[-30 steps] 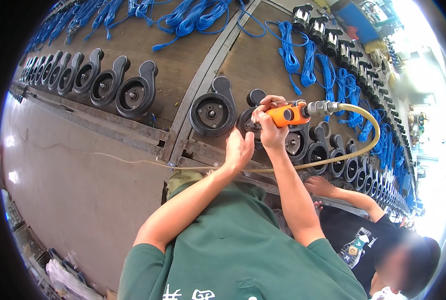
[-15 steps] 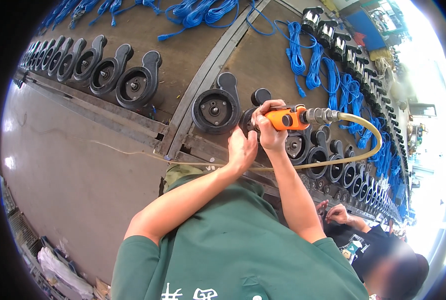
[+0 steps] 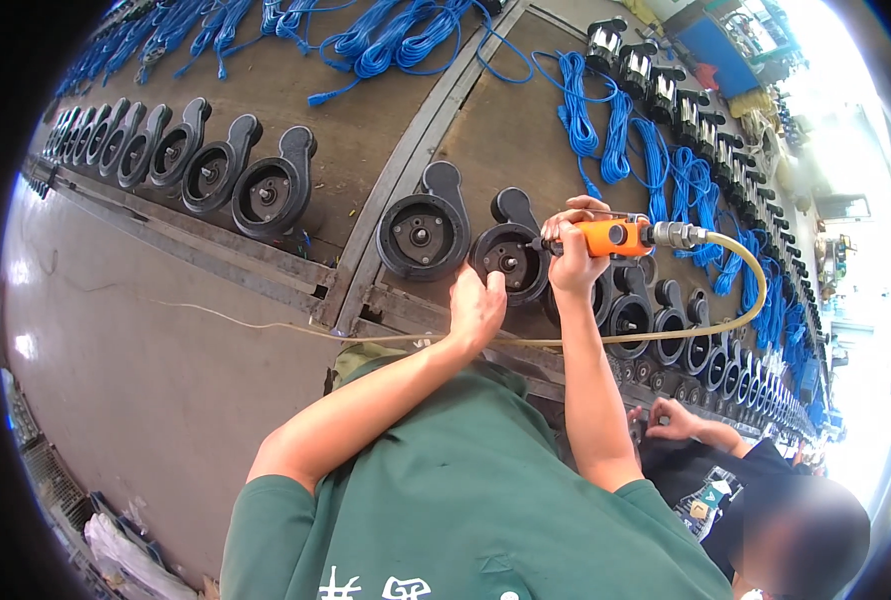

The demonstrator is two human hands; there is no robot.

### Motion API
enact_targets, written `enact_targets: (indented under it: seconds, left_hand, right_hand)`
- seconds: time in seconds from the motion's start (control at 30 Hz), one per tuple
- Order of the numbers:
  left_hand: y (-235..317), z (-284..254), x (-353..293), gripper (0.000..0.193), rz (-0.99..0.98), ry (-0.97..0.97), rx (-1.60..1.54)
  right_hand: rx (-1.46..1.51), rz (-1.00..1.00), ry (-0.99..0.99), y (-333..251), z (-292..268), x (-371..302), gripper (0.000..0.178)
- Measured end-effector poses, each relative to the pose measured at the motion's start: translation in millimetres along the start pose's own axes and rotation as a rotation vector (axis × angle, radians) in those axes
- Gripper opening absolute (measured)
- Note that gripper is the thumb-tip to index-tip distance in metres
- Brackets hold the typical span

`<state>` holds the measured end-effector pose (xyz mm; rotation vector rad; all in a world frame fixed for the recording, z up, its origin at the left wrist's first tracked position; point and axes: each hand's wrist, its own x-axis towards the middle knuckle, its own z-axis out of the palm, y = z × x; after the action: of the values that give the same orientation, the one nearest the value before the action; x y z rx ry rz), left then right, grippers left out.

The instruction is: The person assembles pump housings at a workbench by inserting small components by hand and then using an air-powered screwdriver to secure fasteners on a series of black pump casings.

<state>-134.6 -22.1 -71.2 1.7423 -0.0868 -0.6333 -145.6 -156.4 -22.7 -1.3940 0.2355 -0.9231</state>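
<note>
My right hand [image 3: 578,250] is wrapped round an orange air screwdriver [image 3: 614,237]. The tool lies roughly level, its dark tip [image 3: 540,244] pointing left over a black round housing [image 3: 511,262] with a metal shaft in its middle. At that housing's near left rim is my left hand [image 3: 479,308], fingers closed on the edge. Just left of it sits a similar black housing [image 3: 423,236], its open face up. A pale air hose [image 3: 756,290] leaves the tool's right end, loops round and runs under my forearms.
More black housings [image 3: 271,195] stand in rows to both sides. Blue cable bundles [image 3: 578,105] lie along the bench's far part, beside a line of black-and-silver motors [image 3: 636,70]. A metal seam [image 3: 406,160] crosses the bench. A co-worker's hand [image 3: 674,418] is at lower right.
The screwdriver and my right hand have moved right, uncovering the housing's face. My left hand has slid slightly down to its near rim.
</note>
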Motion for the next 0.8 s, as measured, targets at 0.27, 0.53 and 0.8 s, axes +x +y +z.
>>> enact_targets:
  seconds: [0.27, 0.53, 0.8]
  left_hand:
    - [-8, 2, 3, 0.045, 0.01, 0.006, 0.01]
    - [8, -1, -1, 0.05, -0.056, -0.007, -0.006]
    - [4, -1, 1, 0.05, -0.075, -0.022, -0.016]
  right_hand:
    - [0.043, -0.021, -0.013, 3, -1, 1, 0.025]
    - [0.026, 0.019, -0.07, 3, -3, 3, 0.024]
    - [-0.001, 0.057, -0.092, 0, 2, 7, 0.026]
